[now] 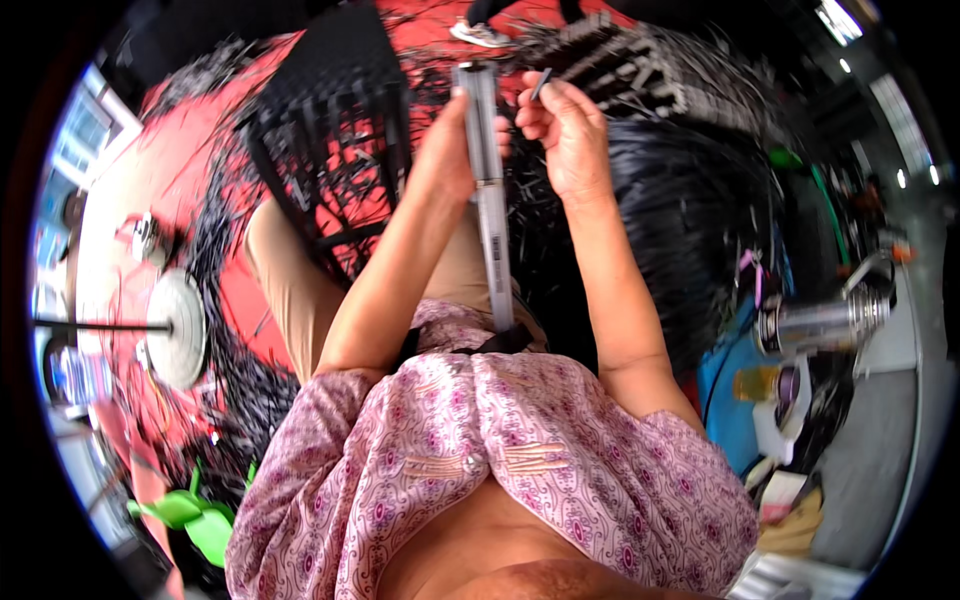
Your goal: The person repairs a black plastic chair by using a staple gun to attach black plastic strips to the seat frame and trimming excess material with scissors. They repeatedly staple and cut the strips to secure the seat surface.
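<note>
My left hand [447, 152] is closed around a long, narrow, silver-grey metal bar [488, 215]. The bar stands lengthwise in front of my body, its lower end at a black strap [508, 340] at my waist. A slot or channel seems to run along its upper part, but blur hides the detail. Just right of the bar's top, my right hand [572, 135] pinches a small dark grey strip [541, 84] between thumb and fingertips. That strip is apart from the bar, and its exact kind is too small to make out.
Black strips lie scattered over the red floor [245, 320]. A black chair [335, 80] stands ahead on the left, and a big bundle of black strips [670, 230] sits on the right. Beyond it are a metal flask [825, 322] and a blue container [728, 385]. A round white base [178, 345] stands left.
</note>
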